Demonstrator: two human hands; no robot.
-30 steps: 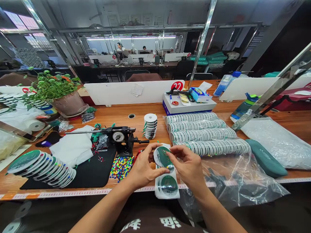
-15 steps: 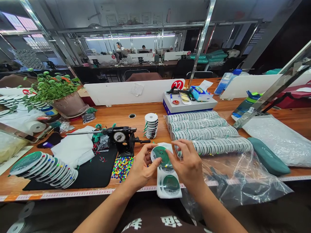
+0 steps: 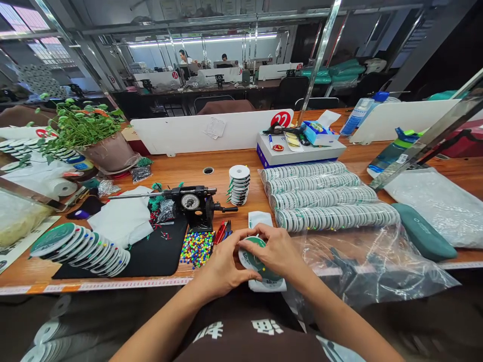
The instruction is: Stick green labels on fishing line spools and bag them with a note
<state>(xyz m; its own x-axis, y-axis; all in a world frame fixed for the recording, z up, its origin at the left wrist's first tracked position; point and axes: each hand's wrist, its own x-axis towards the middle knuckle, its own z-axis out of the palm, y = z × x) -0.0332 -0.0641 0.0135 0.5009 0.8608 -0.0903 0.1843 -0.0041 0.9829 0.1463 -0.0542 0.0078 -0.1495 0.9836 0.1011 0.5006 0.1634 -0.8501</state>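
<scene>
My left hand (image 3: pixel 221 264) and right hand (image 3: pixel 273 249) curl around a green-labelled spool (image 3: pixel 260 264), holding it above a white sheet (image 3: pixel 266 285) on the bench (image 3: pixel 181 176). Four bagged rows (image 3: pixel 320 198) look done; the loose stack (image 3: pixel 79 251) seems left.

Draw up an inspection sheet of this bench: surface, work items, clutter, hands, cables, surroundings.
Surface: orange-brown wooden bench, printed ruler strip along its front edge.
Work items: round green-and-white labelled spool between the hands, above a white strip of round green labels.
Clutter: multicoloured beads, black hand-cranked counter with dial, slanted row of green-labelled spools on a black mat.
Hands: left hand and right hand both grip the spool.
Cables: nothing seen.
Surroundings: white divider numbered 22, potted green plant, two co-workers at distant benches.
</scene>
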